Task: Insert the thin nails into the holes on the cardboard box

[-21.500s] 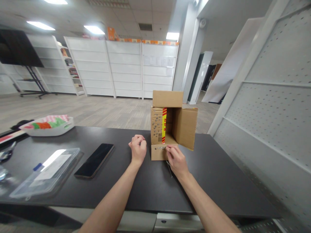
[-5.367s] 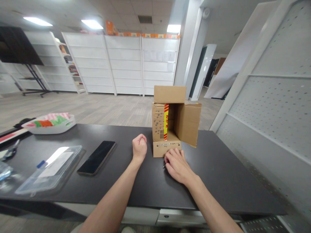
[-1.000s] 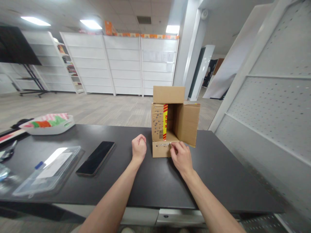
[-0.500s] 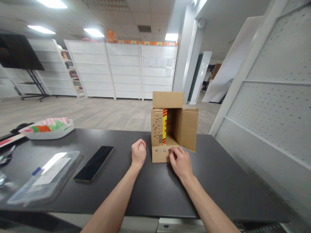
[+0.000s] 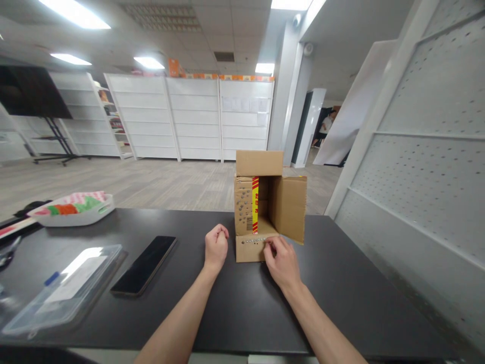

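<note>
A cardboard box (image 5: 276, 207) stands on the dark table with its open side facing me and its flaps spread. Small round studs, which look like thumbtacks, dot the left flap (image 5: 242, 202), and a row of them (image 5: 253, 241) runs along the lower flap (image 5: 248, 253). My right hand (image 5: 282, 260) is at the right end of that row, its fingers pinched against the lower flap; what they hold, if anything, is hidden. Left of the box, my left hand (image 5: 216, 247) is closed in a fist above the table, apart from the box. Whatever is inside the fist cannot be seen.
A black phone (image 5: 144, 265) and a clear plastic case (image 5: 64, 288) lie to the left. Farther back sits a white basket (image 5: 81, 217) with coloured cloth. Scissors (image 5: 9, 253) rest at the left edge. A perforated white panel (image 5: 424, 151) borders the right side.
The view has tilted up slightly, so everything on the table sits lower in the picture. Both hands keep nearly the same pose and place relative to the box.
</note>
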Demonstrator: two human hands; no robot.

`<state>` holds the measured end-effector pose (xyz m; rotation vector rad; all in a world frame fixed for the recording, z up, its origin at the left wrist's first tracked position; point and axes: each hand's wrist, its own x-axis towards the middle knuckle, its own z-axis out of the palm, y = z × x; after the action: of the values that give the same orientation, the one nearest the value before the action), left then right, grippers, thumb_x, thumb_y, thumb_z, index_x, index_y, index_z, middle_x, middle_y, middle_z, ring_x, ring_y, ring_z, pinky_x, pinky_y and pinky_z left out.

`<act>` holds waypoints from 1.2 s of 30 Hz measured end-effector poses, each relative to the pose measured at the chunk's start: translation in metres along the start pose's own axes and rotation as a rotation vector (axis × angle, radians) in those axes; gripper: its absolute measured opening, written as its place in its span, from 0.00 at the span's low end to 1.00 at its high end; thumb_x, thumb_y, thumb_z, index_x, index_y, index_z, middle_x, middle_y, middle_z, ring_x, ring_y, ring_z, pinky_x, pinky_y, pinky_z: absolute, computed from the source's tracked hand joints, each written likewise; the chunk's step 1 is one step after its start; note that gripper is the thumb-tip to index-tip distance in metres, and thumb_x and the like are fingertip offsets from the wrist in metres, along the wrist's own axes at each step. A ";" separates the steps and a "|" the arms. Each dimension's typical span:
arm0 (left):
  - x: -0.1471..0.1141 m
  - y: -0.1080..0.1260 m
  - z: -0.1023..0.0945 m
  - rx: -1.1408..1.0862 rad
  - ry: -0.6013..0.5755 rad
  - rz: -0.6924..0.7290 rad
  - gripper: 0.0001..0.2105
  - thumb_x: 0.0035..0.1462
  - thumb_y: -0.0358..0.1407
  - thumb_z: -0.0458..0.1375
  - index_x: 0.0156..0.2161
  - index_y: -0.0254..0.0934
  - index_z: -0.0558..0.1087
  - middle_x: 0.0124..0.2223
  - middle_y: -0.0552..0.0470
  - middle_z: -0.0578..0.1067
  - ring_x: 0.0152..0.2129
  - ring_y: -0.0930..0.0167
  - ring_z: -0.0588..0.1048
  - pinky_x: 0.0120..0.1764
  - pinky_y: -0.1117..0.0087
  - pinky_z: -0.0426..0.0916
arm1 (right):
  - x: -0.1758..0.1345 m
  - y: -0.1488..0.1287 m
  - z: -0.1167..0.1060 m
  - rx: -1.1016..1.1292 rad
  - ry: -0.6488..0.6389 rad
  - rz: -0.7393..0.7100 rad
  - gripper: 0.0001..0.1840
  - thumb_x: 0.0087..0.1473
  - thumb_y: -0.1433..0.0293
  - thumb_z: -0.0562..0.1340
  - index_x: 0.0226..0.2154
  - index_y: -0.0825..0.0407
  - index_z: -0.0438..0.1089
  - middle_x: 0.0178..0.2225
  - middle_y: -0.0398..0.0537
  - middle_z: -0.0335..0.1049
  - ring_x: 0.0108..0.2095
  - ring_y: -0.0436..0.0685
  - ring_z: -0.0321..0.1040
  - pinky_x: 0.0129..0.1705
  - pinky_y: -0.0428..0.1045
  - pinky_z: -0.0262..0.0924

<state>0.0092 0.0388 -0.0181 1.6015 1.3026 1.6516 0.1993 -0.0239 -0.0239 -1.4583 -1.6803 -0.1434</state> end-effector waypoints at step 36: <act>-0.001 0.001 -0.001 -0.017 -0.016 0.025 0.13 0.56 0.32 0.43 0.20 0.39 0.52 0.19 0.58 0.53 0.18 0.75 0.54 0.23 0.72 0.49 | 0.001 -0.004 -0.005 0.072 -0.075 0.102 0.07 0.51 0.73 0.53 0.28 0.51 0.66 0.28 0.45 0.70 0.29 0.52 0.65 0.34 0.46 0.52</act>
<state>0.0093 0.0368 -0.0176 1.6238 1.2626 1.6573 0.1982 -0.0276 -0.0183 -1.5075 -1.6500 0.0276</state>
